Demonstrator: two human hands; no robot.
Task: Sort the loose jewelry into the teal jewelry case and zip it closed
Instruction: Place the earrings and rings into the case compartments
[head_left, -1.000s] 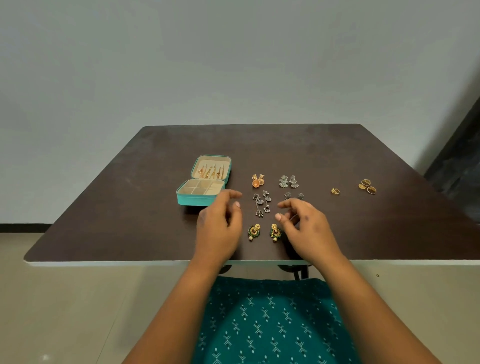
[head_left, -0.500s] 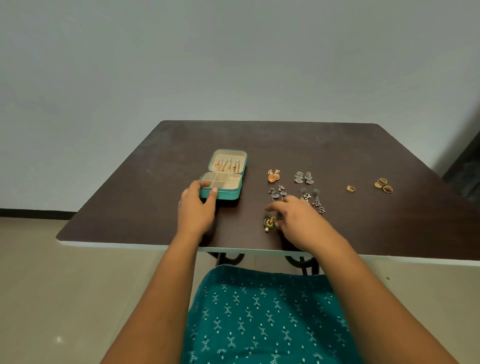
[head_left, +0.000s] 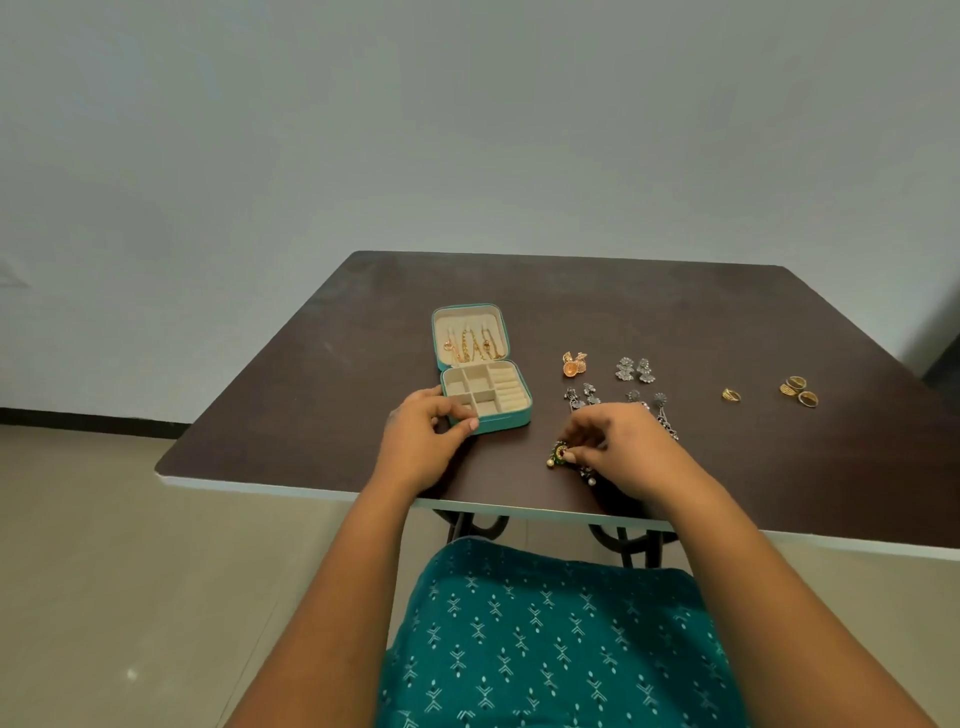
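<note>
case: teal jewelry case (head_left: 485, 395) lying open near the counter's (head_left: 675, 306) front edge, gold chains in its lid, tray compartments looking empty
left hand (head_left: 421, 441): gripping the case's front corner
right hand (head_left: 618, 449): pinching the green-gold earrings (head_left: 561, 454)
left: silver earrings (head_left: 634, 370), orange earrings (head_left: 573, 364), rings (head_left: 797, 391), then zipping
writing: none readable

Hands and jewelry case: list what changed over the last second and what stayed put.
The left hand left the table's middle and now grips the front left corner of the teal jewelry case. The right hand came down on the green and gold earrings and pinches them together near the table edge. The case stays open; the orange earrings, silver earrings and gold rings lie untouched.
</note>
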